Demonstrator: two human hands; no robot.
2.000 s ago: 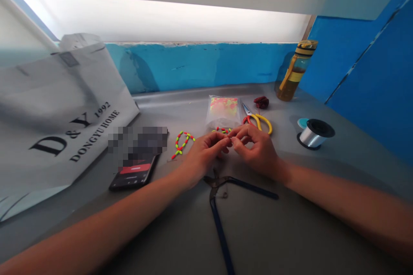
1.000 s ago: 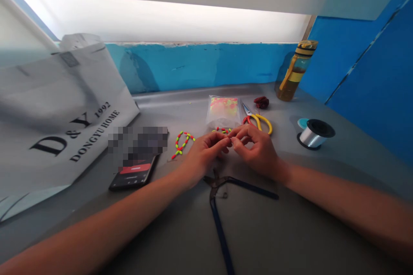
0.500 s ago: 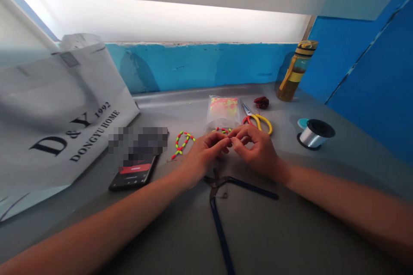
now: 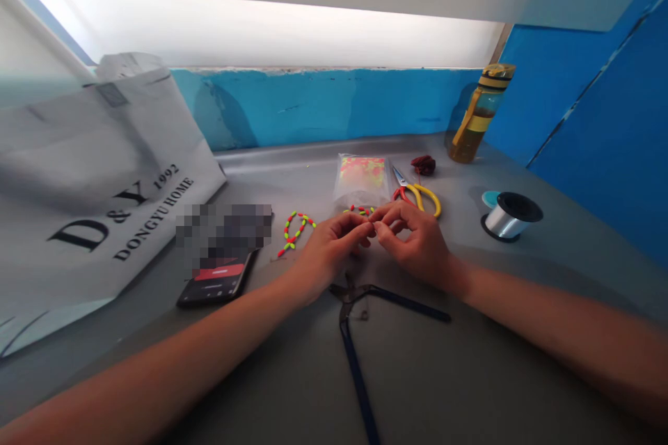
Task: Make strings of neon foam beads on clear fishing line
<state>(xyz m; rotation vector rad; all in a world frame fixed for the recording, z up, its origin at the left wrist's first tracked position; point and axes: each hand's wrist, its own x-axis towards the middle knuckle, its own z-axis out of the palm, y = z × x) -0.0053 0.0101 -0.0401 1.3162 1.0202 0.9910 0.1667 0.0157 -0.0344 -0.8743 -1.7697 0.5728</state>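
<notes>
My left hand [image 4: 334, 250] and my right hand [image 4: 412, 243] meet fingertip to fingertip above the table, both pinching. Whatever lies between their fingertips is too small and hidden to name. A strand of red and yellow-green beads [image 4: 296, 228] lies on the table left of my left hand. More of these beads [image 4: 360, 211] show just behind my fingers, partly covered by them. Below my hands, pliers with dark blue handles [image 4: 358, 372] rest with their handles spread apart.
Behind my hands are a clear bag of beads [image 4: 362, 177], scissors with red and yellow handles [image 4: 428, 200] and dark red thread [image 4: 423, 165]. On the right stand a wire spool [image 4: 506, 217] and a bottle [image 4: 477, 118]. A phone [image 4: 219, 285] and a white bag [image 4: 120, 201] are left.
</notes>
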